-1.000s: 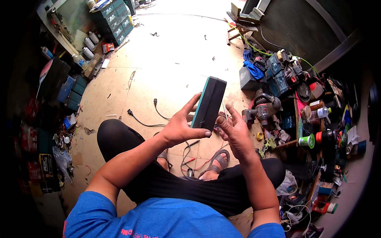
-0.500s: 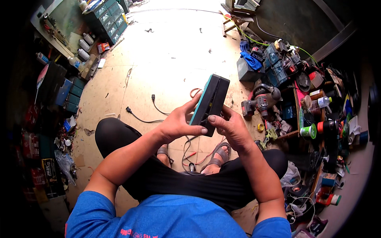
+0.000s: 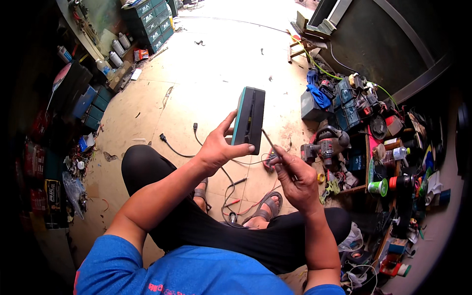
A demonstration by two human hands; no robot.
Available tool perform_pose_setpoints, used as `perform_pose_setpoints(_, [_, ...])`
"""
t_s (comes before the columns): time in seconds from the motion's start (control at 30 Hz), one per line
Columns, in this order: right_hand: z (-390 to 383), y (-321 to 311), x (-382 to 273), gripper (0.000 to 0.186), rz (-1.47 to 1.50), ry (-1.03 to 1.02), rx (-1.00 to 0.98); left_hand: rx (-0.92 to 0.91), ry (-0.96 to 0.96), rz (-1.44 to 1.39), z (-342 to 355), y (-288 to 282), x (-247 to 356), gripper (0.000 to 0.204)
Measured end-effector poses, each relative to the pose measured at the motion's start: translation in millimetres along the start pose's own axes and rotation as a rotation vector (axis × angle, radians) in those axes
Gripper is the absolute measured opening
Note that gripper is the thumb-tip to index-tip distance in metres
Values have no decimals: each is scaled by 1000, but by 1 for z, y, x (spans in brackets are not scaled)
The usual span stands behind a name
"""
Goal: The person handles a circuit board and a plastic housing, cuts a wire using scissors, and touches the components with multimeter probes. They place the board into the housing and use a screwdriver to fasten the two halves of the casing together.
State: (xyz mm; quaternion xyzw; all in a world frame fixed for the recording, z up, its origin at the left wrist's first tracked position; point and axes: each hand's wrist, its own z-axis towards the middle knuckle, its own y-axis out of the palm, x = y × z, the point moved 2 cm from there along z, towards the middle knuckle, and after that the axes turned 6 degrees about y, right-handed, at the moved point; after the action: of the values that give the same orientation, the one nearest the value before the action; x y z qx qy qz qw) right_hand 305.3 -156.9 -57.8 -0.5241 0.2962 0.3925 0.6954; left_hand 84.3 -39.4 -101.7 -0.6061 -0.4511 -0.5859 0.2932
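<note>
A rectangular box-shaped device (image 3: 253,115), black with a teal side, is held tilted up over the floor in front of my knees. My left hand (image 3: 219,147) grips its lower left end, thumb across the bottom edge and fingers behind. Just to the right, my right hand (image 3: 297,179) is closed with thumb and fingertips on a thin, dark, stick-like piece (image 3: 268,139). The upper tip of that piece reaches close to the device's right edge; whether they touch I cannot tell. My right hand itself is apart from the device.
Black cables with plugs (image 3: 163,138) and a red-handled tool (image 3: 269,161) lie on the floor beyond my feet. A power tool (image 3: 327,146) lies at the right, beside a crowded heap of tools, bottles and tape. Stacked drawers (image 3: 147,24) and spray cans (image 3: 117,47) stand at the far left.
My right hand has come off the device and moved down and right, the thin dark piece now showing in its fingers. My left hand keeps its hold; the device stands more upright.
</note>
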Motion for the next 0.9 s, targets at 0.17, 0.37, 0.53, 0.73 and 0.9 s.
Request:
perform_pose_setpoints(0.17, [1,5,12,44,-19,-23,68,0,28,82,1,-3,5,131])
perform_pose_setpoints(0.37, [12,-9,-4,23,-312,-105,13,-73,27,161,4,-7,-9,131])
perform_pose_setpoints(0.53, [16,-19,-3,28,-500,-248,-19,-127,27,275,0,-7,-6,129])
perform_pose_setpoints(0.73, [14,-22,-2,27,-579,-218,-52,-195,-37,348,-7,1,3,129])
perform_pose_setpoints(0.9, [13,-18,-2,23,-529,-166,-18,-204,-20,412,-6,0,-1,128])
